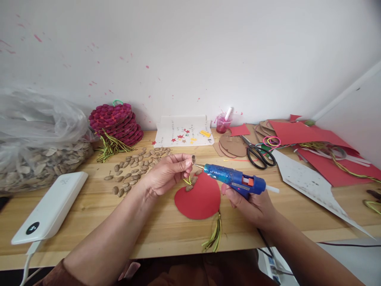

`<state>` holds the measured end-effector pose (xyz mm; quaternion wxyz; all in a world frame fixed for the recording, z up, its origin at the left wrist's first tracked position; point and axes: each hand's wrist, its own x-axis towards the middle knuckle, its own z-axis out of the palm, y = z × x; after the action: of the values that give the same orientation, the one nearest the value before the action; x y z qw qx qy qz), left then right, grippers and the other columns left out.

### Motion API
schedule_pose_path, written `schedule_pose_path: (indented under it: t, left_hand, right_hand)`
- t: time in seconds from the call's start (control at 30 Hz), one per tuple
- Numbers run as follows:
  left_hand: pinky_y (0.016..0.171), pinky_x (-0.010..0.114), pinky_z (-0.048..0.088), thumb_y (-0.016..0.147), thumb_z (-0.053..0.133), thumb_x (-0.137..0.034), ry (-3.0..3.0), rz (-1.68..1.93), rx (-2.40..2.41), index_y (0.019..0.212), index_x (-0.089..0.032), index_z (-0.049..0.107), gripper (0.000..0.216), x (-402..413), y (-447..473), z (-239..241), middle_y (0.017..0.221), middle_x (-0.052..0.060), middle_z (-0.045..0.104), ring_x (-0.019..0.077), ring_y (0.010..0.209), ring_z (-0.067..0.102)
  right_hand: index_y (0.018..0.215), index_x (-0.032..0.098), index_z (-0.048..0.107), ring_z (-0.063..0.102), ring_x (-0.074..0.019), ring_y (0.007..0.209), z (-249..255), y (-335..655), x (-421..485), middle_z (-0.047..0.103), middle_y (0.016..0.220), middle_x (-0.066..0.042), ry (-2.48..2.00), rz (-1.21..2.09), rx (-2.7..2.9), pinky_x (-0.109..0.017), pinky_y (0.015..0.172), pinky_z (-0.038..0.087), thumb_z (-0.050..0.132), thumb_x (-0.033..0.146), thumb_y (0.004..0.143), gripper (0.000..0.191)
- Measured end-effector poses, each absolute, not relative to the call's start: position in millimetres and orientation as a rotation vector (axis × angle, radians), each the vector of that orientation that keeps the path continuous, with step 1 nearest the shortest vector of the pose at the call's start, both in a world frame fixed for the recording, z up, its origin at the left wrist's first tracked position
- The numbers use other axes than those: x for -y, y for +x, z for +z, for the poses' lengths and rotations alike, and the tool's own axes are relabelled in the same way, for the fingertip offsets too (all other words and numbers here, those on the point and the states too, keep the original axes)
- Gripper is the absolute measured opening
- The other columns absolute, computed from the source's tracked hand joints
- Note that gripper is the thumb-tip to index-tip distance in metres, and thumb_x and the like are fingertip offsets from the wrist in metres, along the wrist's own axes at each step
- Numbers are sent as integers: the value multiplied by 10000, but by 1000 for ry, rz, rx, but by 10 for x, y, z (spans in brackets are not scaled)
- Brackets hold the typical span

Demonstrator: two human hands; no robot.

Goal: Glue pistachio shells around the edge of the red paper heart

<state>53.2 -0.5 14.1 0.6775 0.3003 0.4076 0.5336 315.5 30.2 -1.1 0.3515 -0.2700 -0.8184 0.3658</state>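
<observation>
My left hand [171, 171] pinches a small brown nutshell [193, 159] between thumb and fingertips. My right hand [253, 204] is wrapped round a blue hot glue gun [235, 178], its metal nozzle at the shell and a white glue stick jutting from its back. Under both hands lies a rounded red card [198, 202] on the table. Several shells [192, 184] sit along its upper edge, partly hidden by my left hand. A yellow-green cord loop shows at the card's top, and a yellow-green tassel [217, 234] hangs from its lower edge.
Loose nutshells [133, 169] lie left of my hand. Further left are a plastic bag of shells [41, 159], a white power bank [50, 206] and stacked magenta shell-covered pieces [116, 123]. Scissors [258, 153], a pink cup [223, 124], cardboard rounds [233, 145] and red sheets [315, 135] stand right.
</observation>
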Motion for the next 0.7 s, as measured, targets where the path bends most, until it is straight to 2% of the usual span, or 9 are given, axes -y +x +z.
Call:
schedule_pose_path:
  t: [0.43,0.7]
  left_hand:
    - [597,182,461,648,968,-347,677,1199,-912,771,-128,699,368,10,542,138,669,-5,607,73,600,525]
    - [592,182,488,660,958,-343,717,1237,-920,765,-133,708,343,-9,517,153,682,-5,619,72,601,543]
  right_hand:
    - [859,221,660,526,-142,526,-10,3147,-316,557,610,27,-694,923,2122,-302,529,420,600,265,983,145]
    - [743,217,619,528,-138,528,-45,3133,-321,549,595,23,-821,975,2063,-290,514,428,618,344,976,265]
